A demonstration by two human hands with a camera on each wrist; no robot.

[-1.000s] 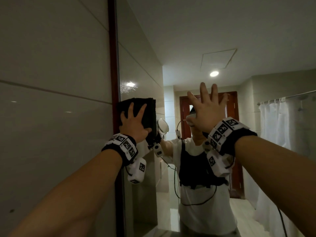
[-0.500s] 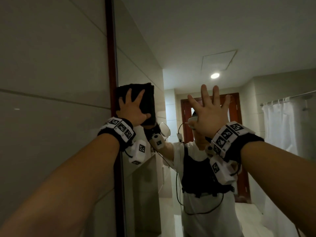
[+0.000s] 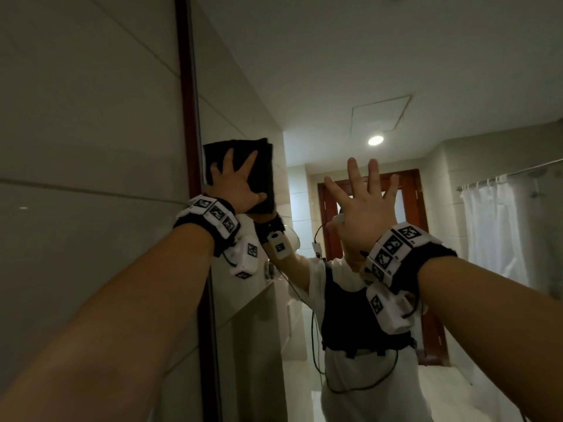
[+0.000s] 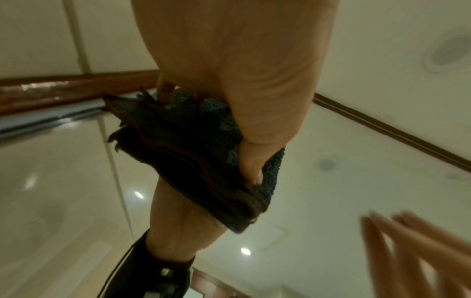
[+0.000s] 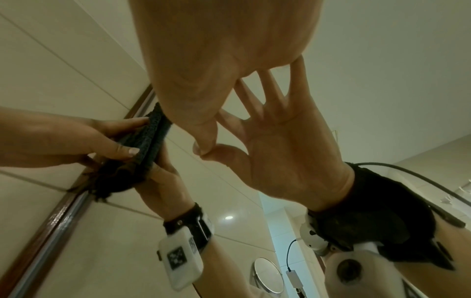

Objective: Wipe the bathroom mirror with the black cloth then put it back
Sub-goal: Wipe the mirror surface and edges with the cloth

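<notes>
A folded black cloth (image 3: pixel 265 167) lies flat against the bathroom mirror (image 3: pixel 304 86), close to the mirror's dark red-brown left frame (image 3: pixel 185 117). My left hand (image 3: pixel 236 185) presses the cloth to the glass with spread, straight fingers. In the left wrist view the palm (image 4: pixel 242 70) covers the cloth (image 4: pixel 183 153) and the thumb lies along its edge. My right hand (image 3: pixel 362 208) is open, with its fingers fanned and flat on the glass to the right. In the right wrist view its thumb tip meets its own reflection, with the cloth (image 5: pixel 153 137) and the left hand (image 5: pixel 76 137) at the left.
A tiled wall (image 3: pixel 76 147) runs left of the frame. The glass reflects the person, a wooden door (image 3: pixel 330 214), a white shower curtain (image 3: pixel 493 233) and a ceiling lamp (image 3: pixel 375 140). A small round mirror (image 5: pixel 267 276) hangs low on the wall below the hands.
My left hand has slid the cloth upward along the mirror's left edge. The right hand has stayed spread on the glass.
</notes>
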